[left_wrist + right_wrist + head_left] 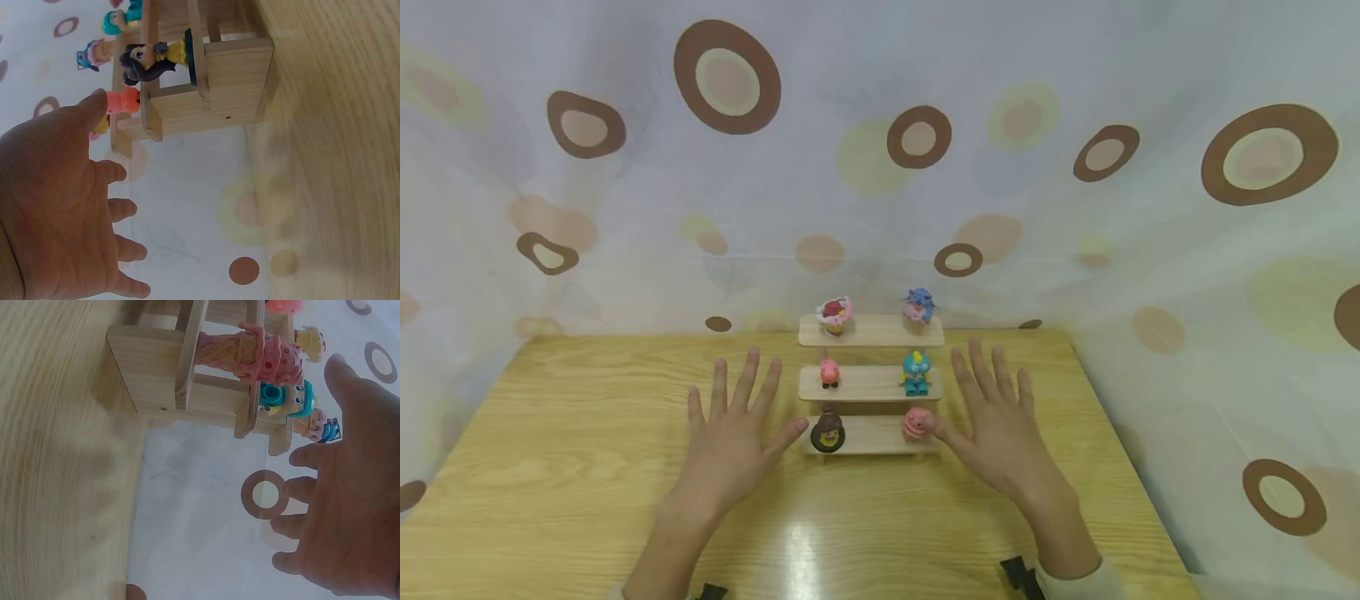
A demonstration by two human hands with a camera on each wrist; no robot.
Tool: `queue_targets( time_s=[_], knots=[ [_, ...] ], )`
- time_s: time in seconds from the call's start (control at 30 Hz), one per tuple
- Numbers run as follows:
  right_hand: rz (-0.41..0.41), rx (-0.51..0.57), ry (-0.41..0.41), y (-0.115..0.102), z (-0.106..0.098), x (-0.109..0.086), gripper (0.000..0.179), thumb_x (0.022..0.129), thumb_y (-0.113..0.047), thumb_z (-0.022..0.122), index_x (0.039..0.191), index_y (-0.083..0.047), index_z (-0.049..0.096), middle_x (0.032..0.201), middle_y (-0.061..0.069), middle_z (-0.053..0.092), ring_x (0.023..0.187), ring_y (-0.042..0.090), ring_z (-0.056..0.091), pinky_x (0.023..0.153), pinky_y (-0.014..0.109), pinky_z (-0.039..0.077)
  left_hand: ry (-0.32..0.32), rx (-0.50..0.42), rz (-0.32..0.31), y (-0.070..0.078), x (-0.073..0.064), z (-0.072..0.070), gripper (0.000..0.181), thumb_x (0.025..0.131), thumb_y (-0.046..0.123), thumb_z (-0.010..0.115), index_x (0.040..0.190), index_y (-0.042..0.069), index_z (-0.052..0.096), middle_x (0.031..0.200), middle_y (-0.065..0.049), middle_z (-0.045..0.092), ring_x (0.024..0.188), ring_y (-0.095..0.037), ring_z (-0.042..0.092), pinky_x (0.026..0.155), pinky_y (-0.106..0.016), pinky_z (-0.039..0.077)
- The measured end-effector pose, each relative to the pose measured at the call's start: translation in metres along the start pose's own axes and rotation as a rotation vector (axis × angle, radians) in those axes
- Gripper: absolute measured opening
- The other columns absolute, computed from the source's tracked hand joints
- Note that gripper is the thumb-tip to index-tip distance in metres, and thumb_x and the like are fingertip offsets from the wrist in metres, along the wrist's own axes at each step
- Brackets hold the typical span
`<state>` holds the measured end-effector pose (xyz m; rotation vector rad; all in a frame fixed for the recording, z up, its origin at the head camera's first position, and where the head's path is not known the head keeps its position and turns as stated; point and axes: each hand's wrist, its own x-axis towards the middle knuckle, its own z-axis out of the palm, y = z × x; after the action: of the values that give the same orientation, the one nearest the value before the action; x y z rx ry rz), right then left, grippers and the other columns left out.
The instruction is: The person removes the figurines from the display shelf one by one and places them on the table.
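A small three-tier wooden shelf (pixel 872 435) stands between my hands, two figurines on each tier. My left hand (pixel 730 450) spreads its fingers at the shelf's left, thumb tip near the dark-haired figurine in a yellow dress (pixel 164 57). My right hand (pixel 1003 442) spreads likewise at the right, its thumb overlapping the pink ice-cream-cone figurine (pixel 253 357) in the head view. On the middle tier are a small pink figurine (pixel 829 373) and a teal-capped figurine (pixel 916 375). The top tier carries a red-and-white figurine (pixel 834 315) and a blue-topped cone figurine (pixel 919 306). Both hands hold nothing.
The shelf stands on a wood-grain table (pixel 580 417), near its back edge. Behind and to the right hangs a pale curtain (pixel 820 75) with brown ring patterns. Black straps (pixel 1015 573) show near the right wrist.
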<state>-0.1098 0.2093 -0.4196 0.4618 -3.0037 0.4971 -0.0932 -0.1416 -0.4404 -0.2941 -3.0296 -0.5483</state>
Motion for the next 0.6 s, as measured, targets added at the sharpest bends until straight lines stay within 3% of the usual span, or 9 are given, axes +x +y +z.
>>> queue_targets(
  time_s=[0.13,0.23,0.33,0.47,0.53,0.6],
  knots=[
    [-0.003,0.008,0.003,0.001,0.000,-0.002,0.095,0.102,-0.069,0.051,0.171,-0.016,0.012,0.177,0.006,-0.008,0.162,0.038,-0.010,0.126,0.071,-0.004,-0.002,-0.031,0.004,0.000,0.000,0.001,0.085,0.106,0.071,0.038,0.171,0.024,0.014,0.178,-0.007,-0.004,0.160,-0.047,-0.009,0.119,-0.082,-0.001],
    [-0.010,0.024,0.013,0.001,-0.001,-0.003,0.095,0.103,-0.068,0.053,0.171,-0.016,0.013,0.177,0.007,-0.007,0.162,0.039,-0.007,0.127,0.071,-0.001,0.007,-0.151,0.014,-0.002,0.004,0.004,0.079,0.109,0.063,0.039,0.171,0.022,0.014,0.178,-0.009,-0.001,0.160,-0.048,-0.003,0.120,-0.082,0.005],
    [-0.019,0.085,0.055,0.000,-0.003,-0.004,0.093,0.102,-0.066,0.058,0.171,-0.016,0.019,0.178,0.010,0.003,0.161,0.044,0.008,0.125,0.073,0.015,0.044,-0.432,0.028,-0.007,0.017,0.008,0.068,0.114,0.049,0.038,0.171,0.020,0.015,0.178,-0.010,0.005,0.161,-0.045,0.005,0.123,-0.077,0.011],
    [-0.036,0.302,0.126,-0.001,-0.003,-0.006,0.081,0.102,-0.053,0.068,0.164,-0.013,0.036,0.169,0.012,0.034,0.149,0.043,0.040,0.113,0.071,0.041,0.086,-0.911,0.024,-0.011,0.044,0.016,0.058,0.117,0.035,0.034,0.170,0.020,0.017,0.177,-0.007,0.014,0.161,-0.039,0.017,0.128,-0.065,0.021],
    [-0.043,0.415,0.145,-0.001,0.001,-0.007,0.072,0.102,-0.045,0.071,0.158,-0.010,0.044,0.159,0.011,0.047,0.141,0.039,0.051,0.109,0.066,0.049,0.088,-1.084,0.000,-0.011,0.055,0.023,0.056,0.118,0.033,0.033,0.170,0.019,0.018,0.176,-0.005,0.018,0.160,-0.036,0.021,0.128,-0.061,0.024],
    [-0.049,0.498,0.147,-0.001,0.006,-0.008,0.064,0.102,-0.039,0.072,0.153,-0.007,0.049,0.151,0.012,0.054,0.134,0.036,0.058,0.106,0.061,0.053,0.082,-1.198,-0.028,-0.010,0.064,0.031,0.055,0.118,0.033,0.033,0.169,0.018,0.019,0.175,-0.003,0.020,0.160,-0.032,0.023,0.129,-0.059,0.025]
  ],
)
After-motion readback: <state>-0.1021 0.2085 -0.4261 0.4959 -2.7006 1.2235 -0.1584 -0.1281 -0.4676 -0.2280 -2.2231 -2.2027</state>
